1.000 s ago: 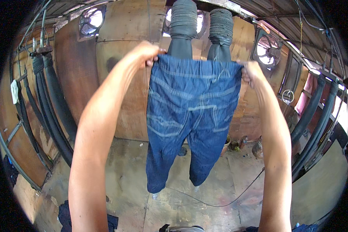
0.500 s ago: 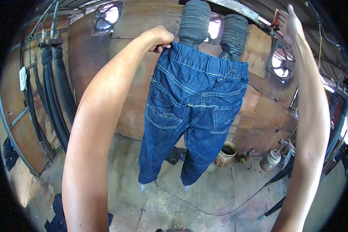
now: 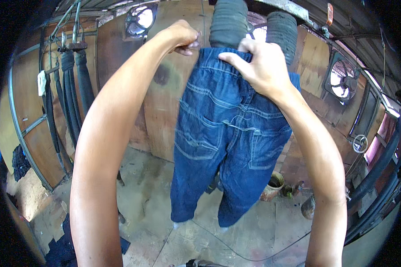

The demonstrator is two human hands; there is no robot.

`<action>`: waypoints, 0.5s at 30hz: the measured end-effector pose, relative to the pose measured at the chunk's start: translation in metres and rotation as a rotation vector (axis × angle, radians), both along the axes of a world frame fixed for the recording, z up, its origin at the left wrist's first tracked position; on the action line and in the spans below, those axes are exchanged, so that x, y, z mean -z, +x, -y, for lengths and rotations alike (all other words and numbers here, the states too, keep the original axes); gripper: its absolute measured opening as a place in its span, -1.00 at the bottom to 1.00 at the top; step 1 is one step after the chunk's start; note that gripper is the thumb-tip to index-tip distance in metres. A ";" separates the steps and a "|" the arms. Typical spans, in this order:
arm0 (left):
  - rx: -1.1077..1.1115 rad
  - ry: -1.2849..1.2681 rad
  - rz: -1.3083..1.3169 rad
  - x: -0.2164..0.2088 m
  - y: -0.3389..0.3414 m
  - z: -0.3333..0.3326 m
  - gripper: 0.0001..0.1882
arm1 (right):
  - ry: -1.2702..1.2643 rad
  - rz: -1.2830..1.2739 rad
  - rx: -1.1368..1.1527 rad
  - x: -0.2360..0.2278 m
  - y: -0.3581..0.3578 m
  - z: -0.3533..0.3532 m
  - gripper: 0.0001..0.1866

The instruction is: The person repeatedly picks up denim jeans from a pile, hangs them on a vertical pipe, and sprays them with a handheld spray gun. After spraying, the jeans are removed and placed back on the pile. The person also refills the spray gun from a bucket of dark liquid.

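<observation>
Dark blue jeans (image 3: 234,115) with pale stitching hang in front of me, rear pockets facing me. Their elastic waistband lies just below two thick, black-wrapped cylinders (image 3: 228,24), and whitish tips show under the leg hems. My right hand (image 3: 267,66) grips the middle of the waistband, thumb on the outside and most fingers hidden behind my hand and the cloth. Just off the waistband's left corner is my left hand (image 3: 182,38), loosely curled, slightly blurred and with nothing visible in it. An orange-red handle (image 3: 329,14) sticks up at upper right, away from both hands.
Wall fans (image 3: 343,78) sit at both sides. Black wrapped tubes (image 3: 84,75) hang at left. On the floor stand a stained bucket (image 3: 272,187) and a can (image 3: 308,207); a thin cable (image 3: 249,259) crosses it. Dark cloth (image 3: 62,244) lies at lower left.
My right hand has come down and left from beside the orange-red handle and taken hold of the waistband. My left hand has let go of the waistband's corner. The view has shifted slightly.
</observation>
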State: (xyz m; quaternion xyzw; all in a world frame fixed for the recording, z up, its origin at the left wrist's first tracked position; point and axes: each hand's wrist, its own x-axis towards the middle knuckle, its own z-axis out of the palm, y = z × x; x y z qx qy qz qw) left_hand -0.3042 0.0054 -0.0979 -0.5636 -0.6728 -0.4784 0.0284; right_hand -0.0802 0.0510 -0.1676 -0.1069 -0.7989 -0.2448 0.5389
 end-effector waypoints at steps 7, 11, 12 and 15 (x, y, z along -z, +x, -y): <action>-0.308 0.876 -0.418 -0.083 0.021 -0.007 -0.09 | 0.077 -0.065 -0.023 -0.001 0.009 0.004 -0.47; -0.212 1.117 -0.430 -0.144 0.055 -0.030 0.18 | 0.049 -0.093 -0.004 0.001 0.015 0.004 -0.50; -0.280 1.007 -0.423 -0.155 0.056 -0.030 0.22 | 0.064 -0.084 0.000 0.000 0.016 0.004 -0.49; -0.267 0.870 -0.437 -0.162 0.052 -0.031 0.20 | 0.074 -0.062 0.001 -0.003 0.018 0.005 -0.44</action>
